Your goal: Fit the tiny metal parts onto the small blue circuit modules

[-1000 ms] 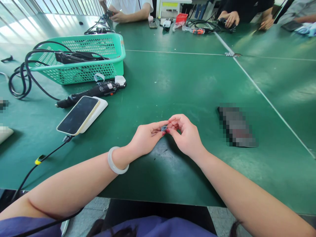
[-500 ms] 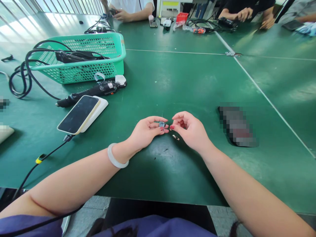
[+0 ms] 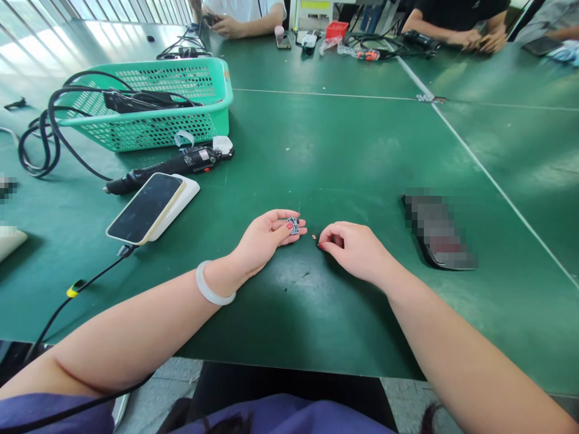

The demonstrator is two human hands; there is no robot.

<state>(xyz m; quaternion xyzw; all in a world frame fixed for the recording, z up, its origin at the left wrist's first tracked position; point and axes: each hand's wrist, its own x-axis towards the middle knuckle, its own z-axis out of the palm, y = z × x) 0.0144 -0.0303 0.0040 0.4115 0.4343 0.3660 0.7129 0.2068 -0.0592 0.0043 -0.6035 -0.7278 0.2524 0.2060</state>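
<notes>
My left hand (image 3: 266, 238) pinches a small grey-blue part with cut-outs (image 3: 293, 225) between thumb and fingers, held just over the green table. To the right, my right hand (image 3: 355, 247) is closed, with thumb and fingertips pressed together low at the table surface. What those fingertips hold, if anything, is hidden. A tiny copper-coloured piece (image 3: 313, 237) lies on the table between the two hands, apart from both.
A black electric screwdriver (image 3: 172, 169) lies before a green basket (image 3: 149, 129) with cables. A phone (image 3: 145, 208) rests on a white block at left, plugged to a cable. A blurred dark object (image 3: 436, 235) lies at right. Other people's arms (image 3: 474, 39) rest at the far edge.
My right hand has moved slightly right and down to the table, over where a small metal strip lay. The strip is out of sight. My left hand drew back a little left with its part.
</notes>
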